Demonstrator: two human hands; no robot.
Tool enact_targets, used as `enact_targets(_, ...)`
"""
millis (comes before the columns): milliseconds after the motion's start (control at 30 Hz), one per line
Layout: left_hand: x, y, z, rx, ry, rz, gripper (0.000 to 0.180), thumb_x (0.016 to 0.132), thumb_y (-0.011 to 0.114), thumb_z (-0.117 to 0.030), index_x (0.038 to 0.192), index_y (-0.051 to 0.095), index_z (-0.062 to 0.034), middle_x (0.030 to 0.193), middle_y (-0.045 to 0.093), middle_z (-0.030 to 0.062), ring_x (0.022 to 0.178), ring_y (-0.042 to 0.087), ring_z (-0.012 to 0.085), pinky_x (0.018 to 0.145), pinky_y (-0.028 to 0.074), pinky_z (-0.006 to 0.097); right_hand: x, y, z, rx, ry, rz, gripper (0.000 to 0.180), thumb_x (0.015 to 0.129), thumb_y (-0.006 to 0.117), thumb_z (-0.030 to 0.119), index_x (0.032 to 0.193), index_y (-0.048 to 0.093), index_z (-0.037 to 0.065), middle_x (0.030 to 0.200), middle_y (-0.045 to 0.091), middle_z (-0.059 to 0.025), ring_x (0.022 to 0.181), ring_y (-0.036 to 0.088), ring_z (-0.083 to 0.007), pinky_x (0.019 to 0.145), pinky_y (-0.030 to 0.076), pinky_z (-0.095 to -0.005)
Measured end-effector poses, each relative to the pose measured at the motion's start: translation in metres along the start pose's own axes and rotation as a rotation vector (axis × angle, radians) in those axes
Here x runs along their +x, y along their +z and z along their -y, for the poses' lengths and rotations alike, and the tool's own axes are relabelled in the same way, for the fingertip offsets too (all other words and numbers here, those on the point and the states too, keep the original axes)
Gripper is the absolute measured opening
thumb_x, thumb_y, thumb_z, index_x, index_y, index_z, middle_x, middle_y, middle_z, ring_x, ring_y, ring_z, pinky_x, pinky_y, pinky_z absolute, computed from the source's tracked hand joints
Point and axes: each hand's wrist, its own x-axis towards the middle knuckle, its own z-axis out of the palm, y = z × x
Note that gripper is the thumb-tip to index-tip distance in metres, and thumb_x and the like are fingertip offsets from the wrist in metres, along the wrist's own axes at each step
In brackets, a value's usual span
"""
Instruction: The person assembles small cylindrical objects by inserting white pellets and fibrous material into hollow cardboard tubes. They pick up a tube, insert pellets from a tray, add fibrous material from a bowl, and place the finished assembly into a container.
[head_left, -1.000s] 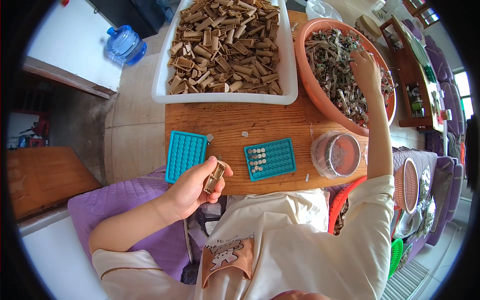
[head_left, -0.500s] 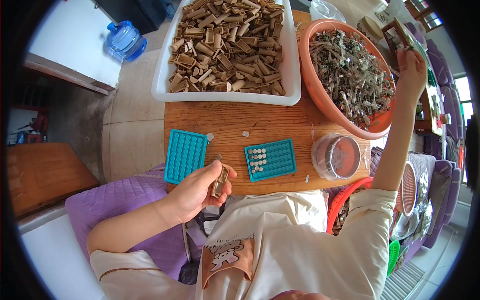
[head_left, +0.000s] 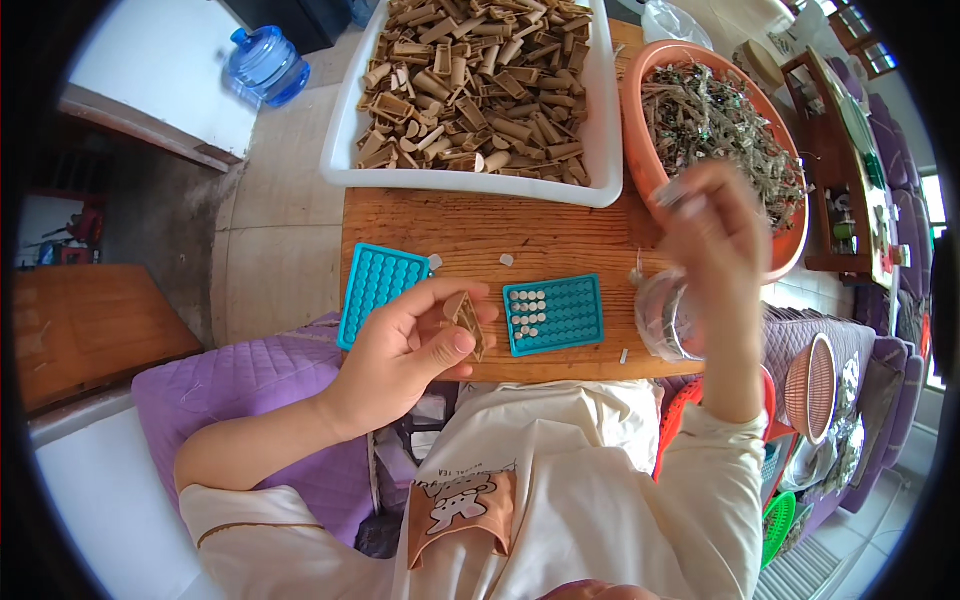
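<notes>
My left hand (head_left: 405,335) is closed around a hollow brown trough-shaped piece (head_left: 468,326), held above the table's front edge. Blurred by motion, my right hand (head_left: 718,225) hangs over the near side of an orange basin (head_left: 650,165) heaped with tangled greyish shiny strips (head_left: 700,110). A greyish smear shows at its fingertips, too blurred to name. Beside my left hand lies a teal tray with round hollows (head_left: 372,290). A second teal tray (head_left: 575,325) lies to the right, with several small silvery discs (head_left: 525,312) in its left columns.
A white bin (head_left: 335,160) full of brown pieces (head_left: 470,90) stands at the back of the wooden table (head_left: 480,225). A plastic-wrapped round container (head_left: 665,318) is partly behind my right forearm. Small pale bits (head_left: 507,260) lie about. Red (head_left: 680,420) and green (head_left: 778,525) baskets stand right.
My right hand has swung from the far right back toward the middle, over the basin. My left hand has moved slightly right and up, turning the brown piece.
</notes>
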Motion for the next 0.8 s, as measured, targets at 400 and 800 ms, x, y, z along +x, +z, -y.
enact_targets(400, -0.005, 0.0, -0.008, 0.255, 0.425, -0.075, 0.037, 0.074, 0.065, -0.01, 0.107, 0.05, -0.002, 0.096, 0.057, 0.0069, 0.076, 0.055, 0.0077, 0.064, 0.049, 0.022, -0.061, 0.108, -0.029, 0.006, -0.469, -0.118, 0.02, 0.064, 0.064, -0.007, 0.081, 0.055, 0.001, 0.066, 0.055, -0.0057, 0.045, 0.046, -0.0083, 0.038, 0.033, -0.0204)
enact_targets(800, -0.001, -0.003, 0.0, 0.226, 0.416, -0.033, 0.039, 0.072, 0.066, -0.009, 0.107, 0.051, -0.0027, 0.098, 0.058, 0.0066, 0.077, 0.056, 0.0067, 0.062, 0.048, 0.019, -0.064, 0.116, -0.04, -0.02, -0.53, -0.1, 0.022, 0.065, 0.064, -0.008, 0.084, 0.055, -0.001, 0.072, 0.057, -0.0092, 0.06, 0.055, -0.0163, 0.05, 0.044, -0.0241)
